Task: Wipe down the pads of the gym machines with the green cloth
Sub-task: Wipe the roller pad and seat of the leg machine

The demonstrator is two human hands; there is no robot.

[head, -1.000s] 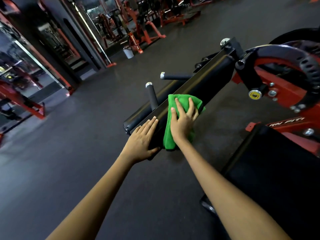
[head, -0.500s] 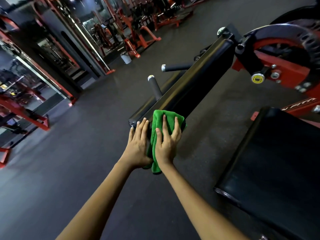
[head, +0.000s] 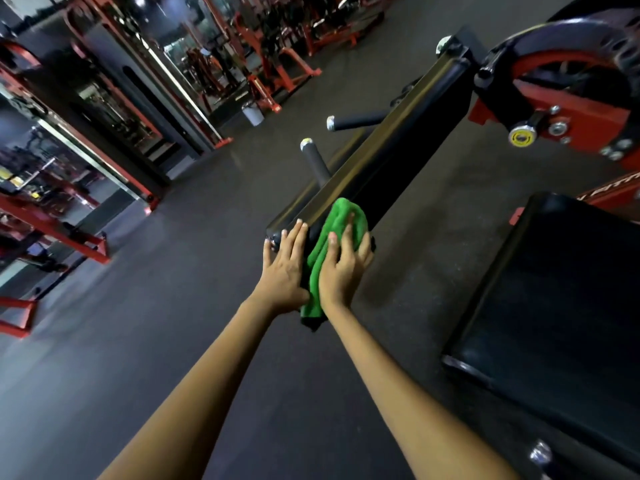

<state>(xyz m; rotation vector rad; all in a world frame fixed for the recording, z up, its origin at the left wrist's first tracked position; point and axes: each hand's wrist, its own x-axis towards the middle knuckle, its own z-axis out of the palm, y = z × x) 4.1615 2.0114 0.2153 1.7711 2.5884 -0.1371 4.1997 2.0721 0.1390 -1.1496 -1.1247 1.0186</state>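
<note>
A long black pad [head: 391, 147] runs from the centre of the view up to the right, ending at a red and black machine frame [head: 568, 84]. The green cloth [head: 341, 223] is bunched over the pad's near end. My right hand [head: 341, 268] lies on the cloth with fingers spread and nearly straight, pressing it against the pad. My left hand [head: 285, 268] rests flat on the pad's near end, just left of the cloth, fingers straight. The lower edge of the cloth hangs below my hands.
A second black pad [head: 554, 306] lies close on the right. Two black handles with metal caps [head: 313, 159] stick up behind the long pad. Red machines [head: 263, 64], a small white bin [head: 252, 114] and mirrors stand along the far left. Dark floor [head: 173, 306] spreads around.
My right hand has slid the green cloth down along the pad from its middle to the near end, beside my left hand. The left hand stayed on the pad's end.
</note>
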